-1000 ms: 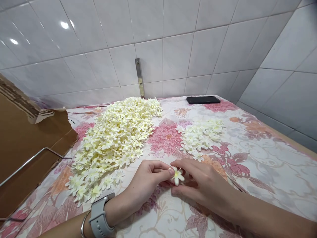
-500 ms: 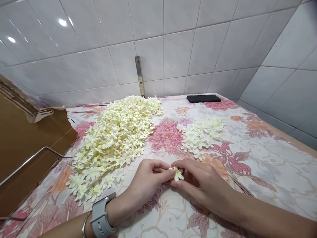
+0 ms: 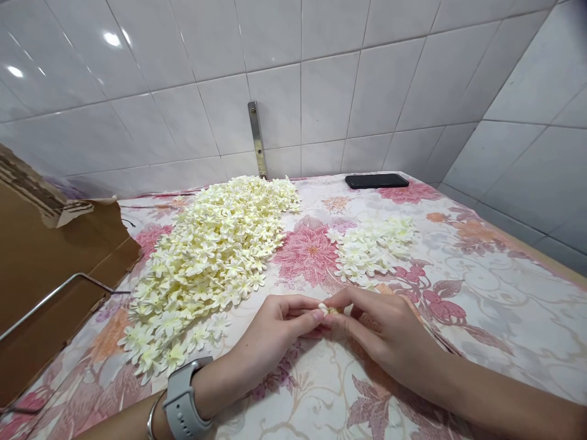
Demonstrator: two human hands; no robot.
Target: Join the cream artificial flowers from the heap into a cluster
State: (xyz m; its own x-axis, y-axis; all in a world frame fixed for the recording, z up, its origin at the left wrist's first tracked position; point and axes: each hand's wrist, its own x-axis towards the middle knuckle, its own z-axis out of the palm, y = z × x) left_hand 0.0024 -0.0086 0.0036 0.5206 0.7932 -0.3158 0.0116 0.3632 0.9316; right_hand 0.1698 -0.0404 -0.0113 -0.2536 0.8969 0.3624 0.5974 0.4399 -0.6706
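Note:
Between my fingertips is a small white flower [image 3: 326,309], mostly covered by the fingers, with its petals pressed together. My left hand [image 3: 279,324] pinches it from the left, thumb against forefinger. From the right, my right hand [image 3: 373,321] grips the same flower between thumb and forefinger. Behind my left hand spreads a large heap of pale yellow-white flowers [image 3: 220,244]. A smaller group of white flowers [image 3: 373,244] lies beyond my right hand.
A floral cloth [image 3: 486,287] covers the table. At the back lies a black phone [image 3: 376,181]. Cardboard [image 3: 59,263] and a bent metal rod [image 3: 50,296] stand on the left. A metal strip [image 3: 257,140] leans against the tiled wall [image 3: 330,98].
The flower was showing its open face between my hands; now my right fingers have closed over its petals. The flower at the near edge of the smaller group is now hidden or gone.

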